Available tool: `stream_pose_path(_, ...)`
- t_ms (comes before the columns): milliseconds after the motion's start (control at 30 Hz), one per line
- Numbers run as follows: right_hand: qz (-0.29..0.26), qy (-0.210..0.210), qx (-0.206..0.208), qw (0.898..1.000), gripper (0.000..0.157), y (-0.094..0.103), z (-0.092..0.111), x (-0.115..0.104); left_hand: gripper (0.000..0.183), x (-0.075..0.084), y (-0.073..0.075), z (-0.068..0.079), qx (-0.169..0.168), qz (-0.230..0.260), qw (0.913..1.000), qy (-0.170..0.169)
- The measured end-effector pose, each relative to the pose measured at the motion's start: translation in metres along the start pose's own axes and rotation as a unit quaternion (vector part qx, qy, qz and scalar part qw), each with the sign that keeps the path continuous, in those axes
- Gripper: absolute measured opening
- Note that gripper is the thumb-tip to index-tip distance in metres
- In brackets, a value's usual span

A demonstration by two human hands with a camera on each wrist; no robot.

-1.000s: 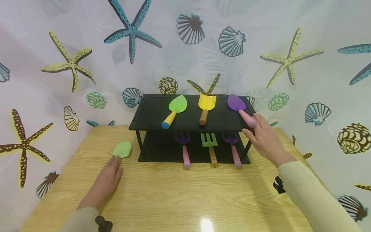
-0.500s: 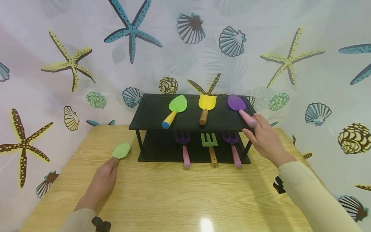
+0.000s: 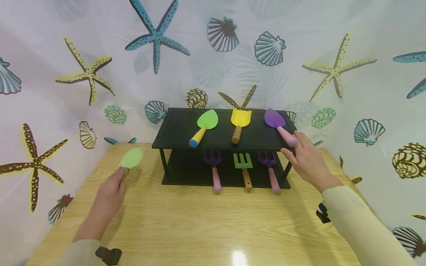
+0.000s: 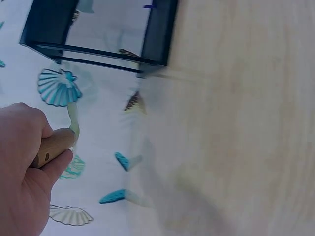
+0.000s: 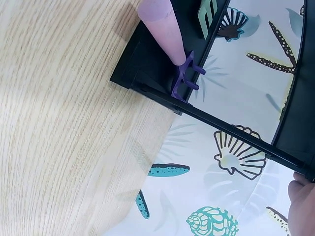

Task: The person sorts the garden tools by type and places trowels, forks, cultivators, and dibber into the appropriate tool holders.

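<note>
My left hand [image 3: 111,190] grips the wooden handle [image 4: 55,146] of a trowel, raised above the table's left side. Its pale green blade [image 3: 131,157] points up and away; the left wrist view shows it edge-on. At the right end of a black two-tier shelf [image 3: 179,136], my right hand [image 3: 307,160] rests on the upper tier's corner, fingers extended and thumb at the front edge. Right beside those fingers lies the pink handle of a purple trowel [image 3: 274,118]. A yellow shovel [image 3: 241,117] and a green trowel [image 3: 208,119] with a yellow handle share that tier.
On the lower tier lie a green hand fork [image 3: 243,161] and two purple hand forks [image 3: 212,157] with pink handles, their handles jutting past the front edge. The wooden table [image 3: 199,221] extends in front. A patterned curtain [image 3: 116,85] closes off the back and sides.
My left hand has closed around the trowel's handle and lifted it off the table, moving up and left. The right hand stays at the shelf's corner. The head view has shifted slightly left.
</note>
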State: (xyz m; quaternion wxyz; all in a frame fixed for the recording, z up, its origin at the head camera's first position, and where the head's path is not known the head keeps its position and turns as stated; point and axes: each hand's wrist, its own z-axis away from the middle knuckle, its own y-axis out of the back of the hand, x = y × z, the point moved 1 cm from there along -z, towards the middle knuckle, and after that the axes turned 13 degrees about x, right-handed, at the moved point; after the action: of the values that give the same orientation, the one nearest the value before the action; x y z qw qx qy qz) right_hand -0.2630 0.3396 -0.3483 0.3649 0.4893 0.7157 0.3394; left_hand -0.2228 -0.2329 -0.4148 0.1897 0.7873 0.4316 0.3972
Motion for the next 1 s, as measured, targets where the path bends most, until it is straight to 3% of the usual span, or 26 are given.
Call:
stream_pose_path(167, -0.002, 0.001, -0.002, 1.0, 0.084, 0.0, 0.001, 0.001, 0.031, 0.015, 0.009, -0.014, 0.058, -0.004, 0.9972, -0.048)
stream_pose_path(300, -0.002, 0.001, 0.001, 1.0, 0.084, -0.001, 0.002, 0.003, 0.035, 0.028, 0.015, -0.024, 0.072, 0.002, 0.9947, -0.073)
stream_pose_path(600, 0.001, 0.005, -0.005, 1.0, 0.084, 0.0, 0.0, 0.001, 0.039, 0.056, 0.021, -0.044, 0.08, 0.014, 0.9917, -0.1)
stream_pose_path(867, -0.002, 0.013, 0.001, 1.0, 0.083, 0.001, 0.0, 0.001, 0.041, 0.08, 0.017, -0.065, 0.037, 0.013, 0.9946, -0.096)
stream_pose_path(1000, -0.005, 0.012, 0.007, 1.0, 0.083, 0.001, 0.0, 0.001, 0.04, 0.088, 0.01, -0.076, 0.045, 0.011, 0.9909, -0.126)
